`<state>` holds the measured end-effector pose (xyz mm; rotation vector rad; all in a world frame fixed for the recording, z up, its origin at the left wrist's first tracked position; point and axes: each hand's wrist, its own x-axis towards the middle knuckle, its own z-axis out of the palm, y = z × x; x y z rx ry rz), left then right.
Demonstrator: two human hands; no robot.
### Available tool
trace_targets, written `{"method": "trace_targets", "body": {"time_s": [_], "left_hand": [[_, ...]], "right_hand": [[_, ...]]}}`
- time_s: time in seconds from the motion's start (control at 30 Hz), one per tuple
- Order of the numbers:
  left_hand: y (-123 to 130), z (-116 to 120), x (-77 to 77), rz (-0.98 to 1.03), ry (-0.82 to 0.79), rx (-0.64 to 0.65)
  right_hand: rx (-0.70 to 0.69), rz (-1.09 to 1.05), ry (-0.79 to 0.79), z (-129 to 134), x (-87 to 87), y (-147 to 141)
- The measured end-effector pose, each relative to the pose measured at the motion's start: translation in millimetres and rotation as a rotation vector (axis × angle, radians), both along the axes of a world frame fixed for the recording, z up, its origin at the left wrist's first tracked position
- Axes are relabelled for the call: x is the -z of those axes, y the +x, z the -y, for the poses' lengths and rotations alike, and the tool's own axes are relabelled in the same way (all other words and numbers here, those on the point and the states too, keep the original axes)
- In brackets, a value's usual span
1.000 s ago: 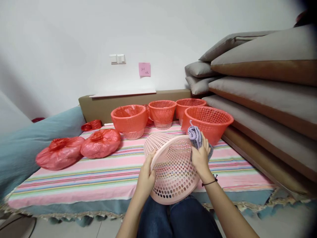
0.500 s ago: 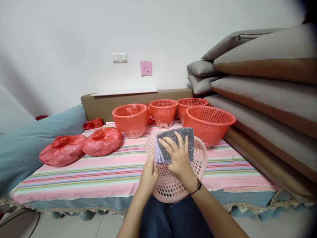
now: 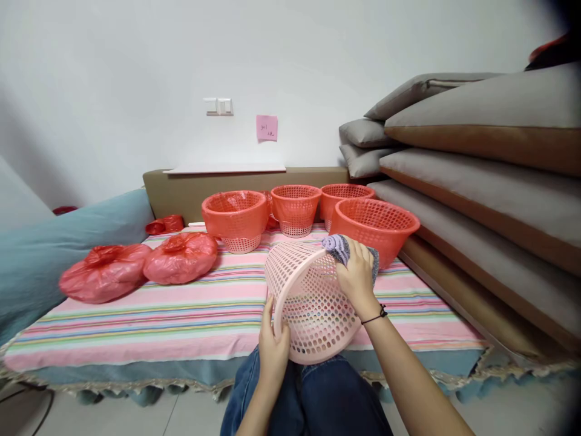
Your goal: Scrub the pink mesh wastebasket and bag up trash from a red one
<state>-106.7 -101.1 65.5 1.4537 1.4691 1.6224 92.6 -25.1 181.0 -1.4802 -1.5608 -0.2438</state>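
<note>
A pale pink plastic basket (image 3: 290, 266) with a lattice of holes lies tilted on its side above my knees, its mouth turned toward me. My left hand (image 3: 274, 339) grips the rim at the lower left, thumb inside and fingers outside. At the upper right of the rim, my right hand (image 3: 357, 272) is closed around a folded cloth (image 3: 336, 245), grey with purple and white stripes. The cloth touches the rim there. Part of it is hidden under my fingers.
Several red-wrapped baskets (image 3: 376, 224) stand at the back of the striped cover (image 3: 181, 321). Two tied red plastic bags (image 3: 104, 272) lie at left, near a red roll (image 3: 166, 224). Stacked grey cushions (image 3: 481, 145) rise along the right side.
The basket has turned so its mouth faces me more. My right hand has moved the cloth to the right, onto the rim, and closed around it. My left hand has shifted lower on the rim.
</note>
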Motion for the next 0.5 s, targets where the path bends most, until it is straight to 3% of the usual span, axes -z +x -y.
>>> {"method": "trace_targets", "body": {"time_s": [0.07, 0.13, 0.3, 0.4, 0.5], "left_hand": [[-2.0, -0.5, 5.0, 0.018, -0.013, 0.029], [-9.6, -4.1, -0.6, 0.003, 0.010, 0.069], [-43.4, -14.5, -45.7, -0.045, 0.042, 0.118], [-61.7, -18.3, -63.2, -0.054, 0.071, 0.100], [-71.5, -21.5, -53.0, -0.057, 0.078, 0.109]], "right_hand": [[0.022, -0.010, -0.019, 2.3, -1.9, -0.3], [0.051, -0.016, -0.046, 6.7, -5.7, -1.2], [0.112, -0.017, -0.168, 20.6, -8.0, -3.2], [0.103, -0.083, -0.243, 24.3, 5.0, -0.3], [0.108, -0.232, -0.293, 23.3, 27.3, 5.9]]}}
